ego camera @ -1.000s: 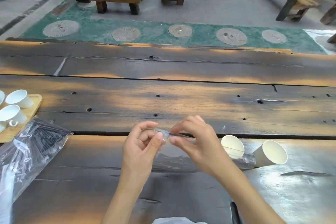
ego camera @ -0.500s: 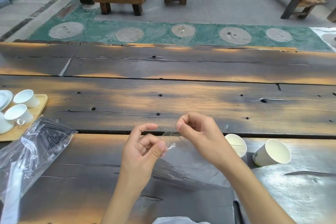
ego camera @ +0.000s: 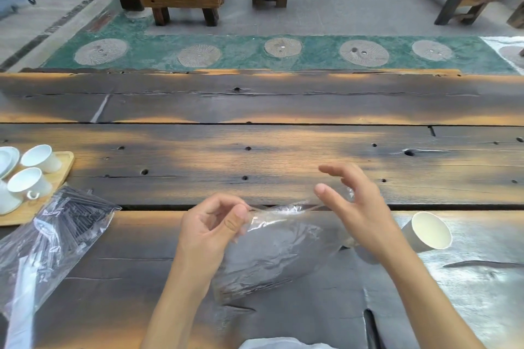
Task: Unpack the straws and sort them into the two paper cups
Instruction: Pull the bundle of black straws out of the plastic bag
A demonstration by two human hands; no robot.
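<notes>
**A:** What are the hands doing?

**B:** The left hand (ego camera: 215,224) pinches the top edge of a clear plastic bag (ego camera: 272,252) at table centre. The right hand (ego camera: 351,204), at three o'clock from it, is released, fingers spread just above the bag.

**A:** Where are the straws and cups?

**B:** Dark straws (ego camera: 65,218) lie inside another bag (ego camera: 37,258) at nine o'clock. One paper cup (ego camera: 428,232) lies tipped at three o'clock on the wooden table (ego camera: 283,156).

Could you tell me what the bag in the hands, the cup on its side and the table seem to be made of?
The bag: thin clear plastic film, glossy and crinkled, the table showing through. The cup: probably paper, matte off-white with a thin rolled rim. The table: dark weathered wood planks with visible grain, cracks and knot holes.
</notes>
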